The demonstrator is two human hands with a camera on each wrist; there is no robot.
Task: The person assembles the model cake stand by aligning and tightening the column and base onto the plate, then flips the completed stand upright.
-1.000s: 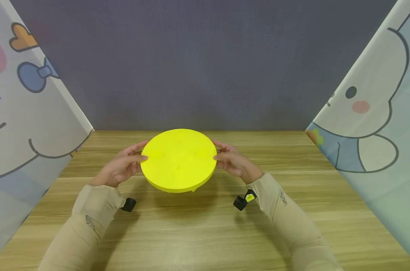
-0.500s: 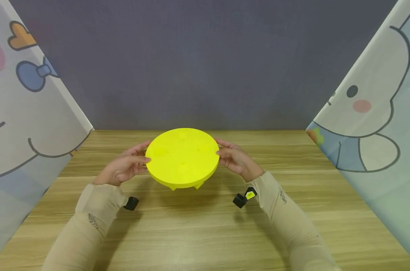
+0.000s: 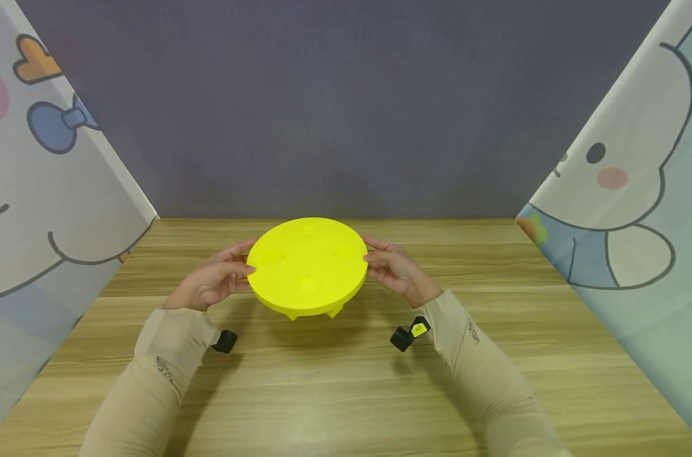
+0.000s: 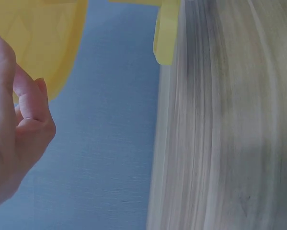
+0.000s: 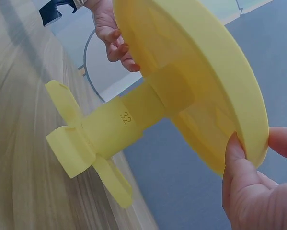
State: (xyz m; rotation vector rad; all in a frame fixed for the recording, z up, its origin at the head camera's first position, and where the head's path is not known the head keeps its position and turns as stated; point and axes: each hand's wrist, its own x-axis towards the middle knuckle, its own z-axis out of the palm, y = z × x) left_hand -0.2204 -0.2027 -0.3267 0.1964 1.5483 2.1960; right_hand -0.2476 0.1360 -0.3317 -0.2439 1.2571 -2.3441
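Note:
A yellow round disc (image 3: 307, 263) hangs level over the middle of the wooden table (image 3: 346, 381). My left hand (image 3: 214, 282) pinches its left rim and my right hand (image 3: 394, 270) pinches its right rim. The right wrist view shows the underside (image 5: 196, 72), with a square stem (image 5: 129, 120) marked 32 ending in a cross-shaped foot (image 5: 71, 143) close to the wood; I cannot tell whether they touch. My right thumb and fingers (image 5: 244, 191) clamp the rim there. The left wrist view shows my left hand (image 4: 14, 134) by the disc's underside (image 4: 33, 33).
Cartoon-printed panels stand at the left (image 3: 49, 209) and right (image 3: 626, 209), and a dark grey wall (image 3: 346, 108) closes the back. Black wrist cameras (image 3: 226, 341) (image 3: 405, 336) hang under both sleeves.
The disc has levelled out and shifted slightly right and away, and the foot's blades now show under its front edge. Both hands kept their hold on the rim.

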